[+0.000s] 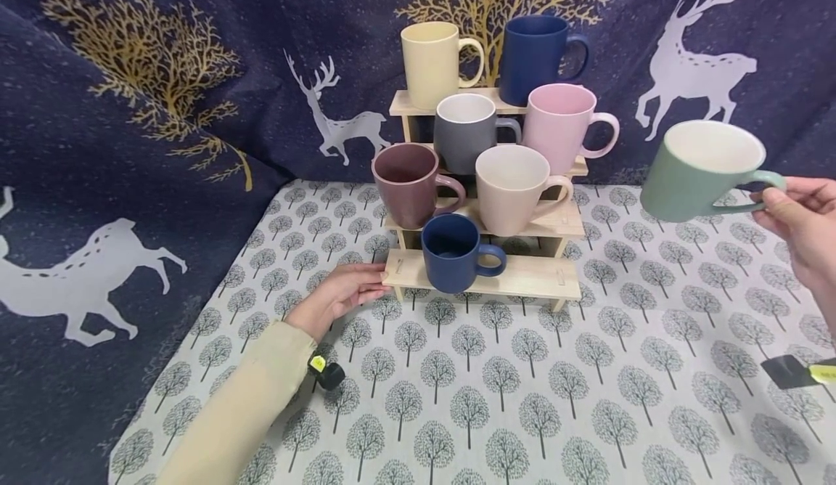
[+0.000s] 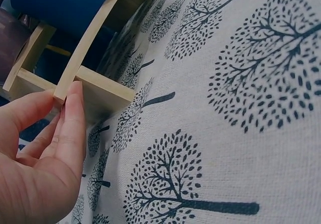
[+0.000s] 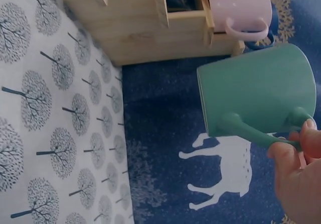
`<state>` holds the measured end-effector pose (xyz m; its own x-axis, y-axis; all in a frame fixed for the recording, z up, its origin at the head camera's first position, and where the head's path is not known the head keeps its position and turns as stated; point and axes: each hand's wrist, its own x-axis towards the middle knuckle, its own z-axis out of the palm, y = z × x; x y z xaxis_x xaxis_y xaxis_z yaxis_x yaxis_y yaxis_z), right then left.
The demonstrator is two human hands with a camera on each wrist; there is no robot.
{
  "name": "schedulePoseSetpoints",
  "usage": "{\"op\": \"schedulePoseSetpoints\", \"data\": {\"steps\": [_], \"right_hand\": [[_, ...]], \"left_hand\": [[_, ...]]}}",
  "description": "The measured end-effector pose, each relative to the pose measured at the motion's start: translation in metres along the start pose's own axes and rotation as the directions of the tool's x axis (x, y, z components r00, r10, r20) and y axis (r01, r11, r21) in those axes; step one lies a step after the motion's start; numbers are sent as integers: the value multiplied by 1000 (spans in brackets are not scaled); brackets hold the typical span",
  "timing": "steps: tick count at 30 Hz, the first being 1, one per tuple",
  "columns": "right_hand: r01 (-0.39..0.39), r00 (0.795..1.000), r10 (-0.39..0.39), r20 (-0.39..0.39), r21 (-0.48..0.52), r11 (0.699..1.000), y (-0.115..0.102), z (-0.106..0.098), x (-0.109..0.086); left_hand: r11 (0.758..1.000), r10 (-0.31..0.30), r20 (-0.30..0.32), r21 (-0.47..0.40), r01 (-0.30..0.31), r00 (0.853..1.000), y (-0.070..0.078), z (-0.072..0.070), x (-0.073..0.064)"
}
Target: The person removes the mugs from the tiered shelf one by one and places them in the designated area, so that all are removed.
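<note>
My right hand (image 1: pixel 810 227) pinches the handle of a green mug (image 1: pixel 682 180) with a white inside, held in the air right of a stepped wooden rack (image 1: pixel 535 274). In the right wrist view, thumb and fingers close on the handle of that green mug (image 3: pixel 256 91). At the rack's left, my left hand (image 1: pixel 342 289) holds the end of the lowest step between thumb and fingers, as the left wrist view shows on the wooden board (image 2: pixel 93 38). A small navy mug (image 1: pixel 452 256) stands on that step, its handle to the right.
Above it on the rack stand a maroon mug (image 1: pixel 408 191), a beige mug (image 1: pixel 509 194), a grey mug (image 1: pixel 464 140), a pink mug (image 1: pixel 555 133), a yellow mug (image 1: pixel 431 67) and a tall navy mug (image 1: pixel 532 64). A tree-print cloth (image 1: pixel 496 383) lies underneath; a dark deer-print curtain (image 1: pixel 261 20) hangs behind.
</note>
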<state>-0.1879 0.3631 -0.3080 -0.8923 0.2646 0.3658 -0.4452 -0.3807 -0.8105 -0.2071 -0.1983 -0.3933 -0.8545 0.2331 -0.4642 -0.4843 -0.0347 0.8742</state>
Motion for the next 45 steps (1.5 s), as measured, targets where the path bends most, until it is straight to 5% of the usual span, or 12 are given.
{"op": "schedulePoseSetpoints", "data": {"steps": [10,14,21,28,38,45], "right_hand": [[-63,977,44,-207,-86,994,2,-10,25],[-152,946,91,-310,-179,972,1,-19,32],[-210,889,102,-445,-199,957,9,-29,43],[-376,802,145,-579,-302,876,22,-32,49],[-367,711,104,-696,-241,898,45,-44,55],[-368,691,64,-720,-274,888,61,-49,60]], "left_hand": [[1000,-8,-19,9,8,1000,2,1,4],[1000,-9,-14,9,10,1000,2,1,3],[1000,-8,-7,14,8,1000,1,2,0],[1000,-13,1,-4,13,1000,1,1,2],[1000,-16,-6,-5,16,1000,-1,2,4],[1000,-13,-22,0,13,1000,0,1,2]]}}
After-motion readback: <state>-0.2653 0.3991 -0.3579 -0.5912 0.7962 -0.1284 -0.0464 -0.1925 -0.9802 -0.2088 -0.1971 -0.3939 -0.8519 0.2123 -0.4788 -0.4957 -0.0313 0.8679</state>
